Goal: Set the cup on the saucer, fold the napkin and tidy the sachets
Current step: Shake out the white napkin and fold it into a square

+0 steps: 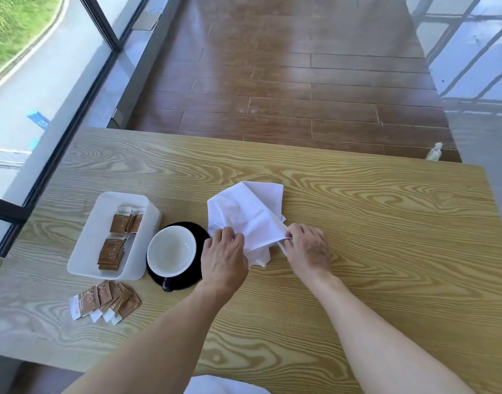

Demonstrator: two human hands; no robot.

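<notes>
One white napkin (pixel 248 213) is lying crumpled on the wooden bench (pixel 372 223), right of centre. Both hands are working its near edge. The left hand (pixel 224 258) is pinching the near-left corner, fingers (pixel 232 236) curled onto the cloth. The right hand (pixel 309 251) is gripping the near-right corner, fingers bent round a fold.

One black cup (pixel 171 253) with a white interior is sitting on one black saucer (pixel 197 231), just left of the left hand; the napkin's left edge is reaching the saucer rim.

One white tray (pixel 113 203) is standing left of the cup, holding two small stacks of brown sachets (pixel 113 251); exact count per stack cannot be told. A third group, about five loose sachets (pixel 104 302), is lying fanned on the bench just in front of the tray.
</notes>
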